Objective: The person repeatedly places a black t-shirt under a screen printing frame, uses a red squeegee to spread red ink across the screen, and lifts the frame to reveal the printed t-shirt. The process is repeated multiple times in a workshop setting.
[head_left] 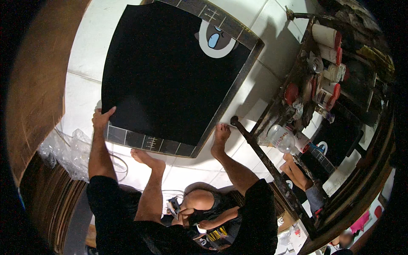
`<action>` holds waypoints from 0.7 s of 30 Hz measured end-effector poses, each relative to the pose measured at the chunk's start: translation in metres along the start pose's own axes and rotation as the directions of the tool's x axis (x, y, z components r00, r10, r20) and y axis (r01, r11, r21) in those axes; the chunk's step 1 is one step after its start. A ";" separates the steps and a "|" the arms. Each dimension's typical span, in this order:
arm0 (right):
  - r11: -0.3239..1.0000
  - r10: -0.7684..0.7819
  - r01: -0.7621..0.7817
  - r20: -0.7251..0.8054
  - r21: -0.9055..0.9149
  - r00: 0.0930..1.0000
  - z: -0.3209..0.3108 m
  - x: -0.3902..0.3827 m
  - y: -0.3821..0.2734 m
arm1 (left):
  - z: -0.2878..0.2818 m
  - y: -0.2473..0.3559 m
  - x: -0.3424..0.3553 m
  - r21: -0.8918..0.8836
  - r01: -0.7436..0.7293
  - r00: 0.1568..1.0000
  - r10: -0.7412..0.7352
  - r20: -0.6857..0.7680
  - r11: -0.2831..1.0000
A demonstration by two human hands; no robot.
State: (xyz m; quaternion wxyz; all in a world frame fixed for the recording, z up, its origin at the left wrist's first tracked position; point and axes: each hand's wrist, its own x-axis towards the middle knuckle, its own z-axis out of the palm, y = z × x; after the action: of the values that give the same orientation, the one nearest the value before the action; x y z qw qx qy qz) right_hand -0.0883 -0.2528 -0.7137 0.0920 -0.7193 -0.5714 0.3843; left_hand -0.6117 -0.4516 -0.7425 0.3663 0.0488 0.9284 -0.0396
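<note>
A large black fabric piece (165, 76) lies spread over a dark flat board (151, 143) with white ruled lines. Near its upper right corner is a print (217, 42) with a white curved outline and a light blue shape. My left hand (102, 118) grips the left edge near the lower left corner, thumb on top and the other fingers mostly out of sight beyond the edge. My right hand is not discernible. Two bare feet stand at the board: one foot (146, 159) below its lower edge, the other foot (222, 134) beside its right edge.
Crumpled clear plastic (68, 148) lies at the left beside stacked brown sheets (51, 208). At the right stands a dark rack (272, 182) with red-lidded white containers (326, 36) and a clear jar (281, 138). Co-workers' limbs show at bottom centre (199, 199) and beyond the rack (299, 176).
</note>
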 end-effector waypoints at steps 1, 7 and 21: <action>0.997 -0.043 0.043 0.007 -0.058 0.999 -0.001 0.000 0.001 | -0.006 -0.005 0.001 -0.149 -0.027 0.995 0.042 0.095 0.988; 0.983 -0.056 0.062 0.040 -0.171 0.998 -0.001 -0.001 0.019 | -0.052 -0.022 -0.051 -0.174 -0.194 0.981 0.193 -0.024 0.965; 0.714 -0.699 0.666 -0.273 -0.216 0.660 -0.368 -0.083 -0.388 | -0.441 -0.049 -0.440 -0.265 -0.401 0.717 0.120 -0.687 0.877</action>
State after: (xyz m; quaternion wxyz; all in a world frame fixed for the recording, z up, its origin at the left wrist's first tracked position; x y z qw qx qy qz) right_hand -0.1416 -0.0860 -0.2016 0.2905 -0.5099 -0.7927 0.1652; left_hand -0.5962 -0.4791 -0.1185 0.0242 0.1178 0.9678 0.2213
